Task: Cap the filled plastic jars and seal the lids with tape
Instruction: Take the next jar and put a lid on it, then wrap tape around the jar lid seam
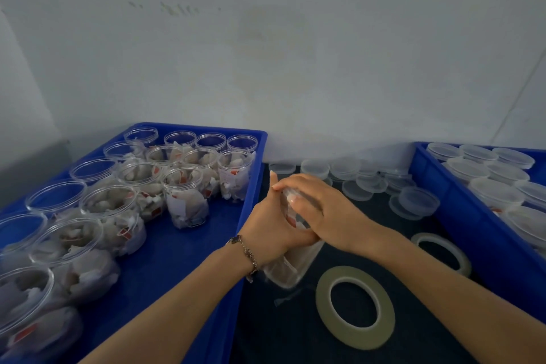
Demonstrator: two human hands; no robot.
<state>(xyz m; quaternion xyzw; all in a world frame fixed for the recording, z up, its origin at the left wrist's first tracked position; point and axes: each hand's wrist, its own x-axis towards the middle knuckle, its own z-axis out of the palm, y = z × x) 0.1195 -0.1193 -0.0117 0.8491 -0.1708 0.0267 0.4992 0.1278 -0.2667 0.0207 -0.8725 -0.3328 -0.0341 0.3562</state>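
A clear plastic jar (291,266) filled with white packets is tilted between my hands above the dark table. My left hand (270,224) grips its side from the left. My right hand (322,210) curls over its top end, where the lid is hidden under the fingers. Two rolls of pale tape lie flat on the table: a large one (354,306) just below the jar and a second one (443,251) to the right. Loose clear lids (413,201) are scattered behind my hands.
A blue crate (189,245) on the left holds several open filled jars (186,198). Another blue crate (461,216) on the right holds several capped jars (490,195). A pale wall stands close behind both.
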